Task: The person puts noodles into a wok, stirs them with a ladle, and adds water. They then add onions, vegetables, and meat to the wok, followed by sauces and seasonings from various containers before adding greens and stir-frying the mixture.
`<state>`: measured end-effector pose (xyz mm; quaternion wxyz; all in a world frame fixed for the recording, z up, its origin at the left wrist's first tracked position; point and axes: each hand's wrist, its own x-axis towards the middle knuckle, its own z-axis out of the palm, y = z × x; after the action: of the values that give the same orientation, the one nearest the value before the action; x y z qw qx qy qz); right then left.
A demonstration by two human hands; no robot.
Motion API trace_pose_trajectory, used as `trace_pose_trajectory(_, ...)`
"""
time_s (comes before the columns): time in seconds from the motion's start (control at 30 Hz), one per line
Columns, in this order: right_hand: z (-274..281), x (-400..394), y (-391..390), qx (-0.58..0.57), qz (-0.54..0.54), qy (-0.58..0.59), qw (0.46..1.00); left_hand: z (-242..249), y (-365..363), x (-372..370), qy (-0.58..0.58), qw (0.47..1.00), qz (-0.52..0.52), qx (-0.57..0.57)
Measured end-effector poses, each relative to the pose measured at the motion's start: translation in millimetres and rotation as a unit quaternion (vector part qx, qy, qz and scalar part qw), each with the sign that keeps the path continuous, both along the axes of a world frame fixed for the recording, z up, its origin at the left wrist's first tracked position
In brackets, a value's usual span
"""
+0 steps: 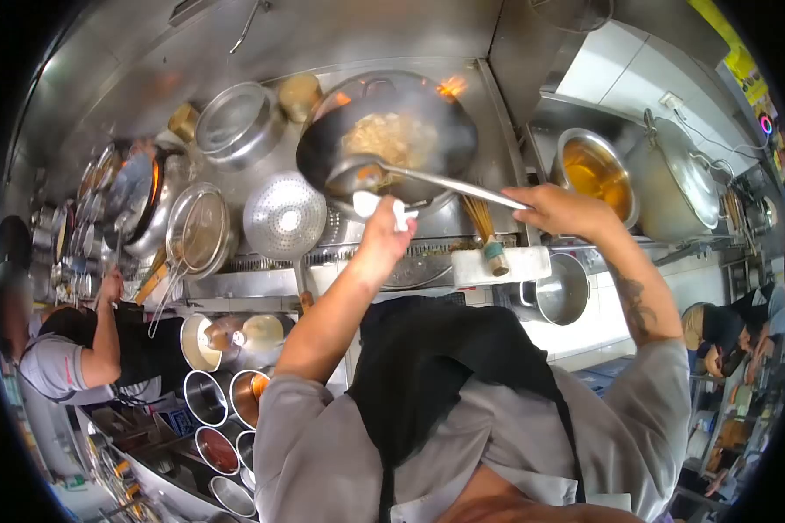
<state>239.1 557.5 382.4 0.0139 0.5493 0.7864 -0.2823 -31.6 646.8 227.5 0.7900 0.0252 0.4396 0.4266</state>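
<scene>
A black wok point(323, 144) sits over a burner with flames at its rim, holding pale, steaming food point(388, 139). My left hand point(384, 231) is closed on a white cloth point(368, 206) at the wok's near edge. My right hand point(554, 211) grips the handle of a metal ladle point(355, 174), whose bowl is inside the wok at the near left side. A bamboo brush point(494, 254) leans on a white block point(532, 266) below the ladle handle.
A perforated strainer point(285, 216) and a lidded pot point(238, 122) stand left of the wok. On the right are a pot of amber liquid point(595, 177) and a large lidded pot point(676, 183). A co-worker point(105, 357) works at the far left.
</scene>
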Motion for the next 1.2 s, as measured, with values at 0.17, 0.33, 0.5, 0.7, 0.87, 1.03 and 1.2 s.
trace_pose_trajectory(0.17,-51,16,34,0.008,-0.02,-0.037,0.999,-2,4,-1,-0.028,0.999,-0.006,0.02)
trace_pose_trajectory(0.33,-61,-10,31,0.052,-0.078,-0.049,0.994,-114,-56,-27,0.013,0.997,-0.08,-0.021)
trace_pose_trajectory(0.5,-53,4,29,0.053,-0.017,-0.04,0.998,-22,-35,-13,-0.013,1.0,0.004,-0.01)
trace_pose_trajectory(0.7,-76,-18,44,0.118,-0.086,-0.1,0.984,-104,-21,-15,0.054,0.994,-0.05,0.076)
trace_pose_trajectory(0.87,-78,-27,25,0.257,-0.049,-0.142,0.955,-108,-81,-29,-0.001,0.993,-0.08,0.092)
trace_pose_trajectory(1.03,-32,-31,3,0.115,-0.051,-0.081,0.989,-43,8,-23,-0.045,0.996,-0.03,0.078)
trace_pose_trajectory(1.2,-18,-1,2,0.016,-0.01,-0.003,1.0,-41,29,-20,-0.03,0.998,-0.034,0.053)
